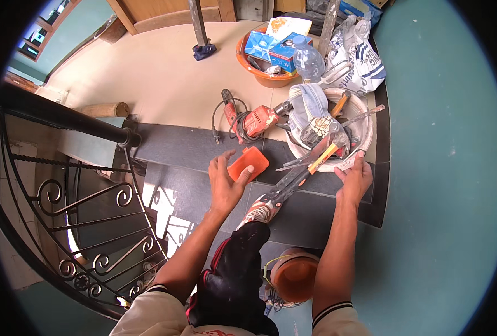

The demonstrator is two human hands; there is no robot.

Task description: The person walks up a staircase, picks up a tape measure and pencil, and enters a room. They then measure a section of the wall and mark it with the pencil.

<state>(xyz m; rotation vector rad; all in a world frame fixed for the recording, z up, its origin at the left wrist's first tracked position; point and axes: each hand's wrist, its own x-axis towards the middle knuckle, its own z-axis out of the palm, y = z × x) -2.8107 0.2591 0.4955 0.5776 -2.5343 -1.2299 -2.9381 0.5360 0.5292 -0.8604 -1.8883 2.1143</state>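
My left hand (224,182) grips a flat orange rectangular block (248,163) over the dark stone step (176,145). My right hand (354,178) holds the near rim of a white bucket (366,134) packed with hand tools: trowels, a yellow-handled tool (323,159) and a folded grey cloth (309,106). A long dark tool (285,187) leans out of the bucket toward my raised knee (243,252). A red power drill (257,122) with its cord lies on the step just beyond the orange block.
An orange basin (262,75) with blue boxes and a plastic bottle (307,60) stands behind the bucket, next to a white plastic bag (357,53). A black wrought-iron stair railing (80,185) curves at my left. An orange bucket (293,277) sits below between my arms. A teal wall (444,168) rises at right.
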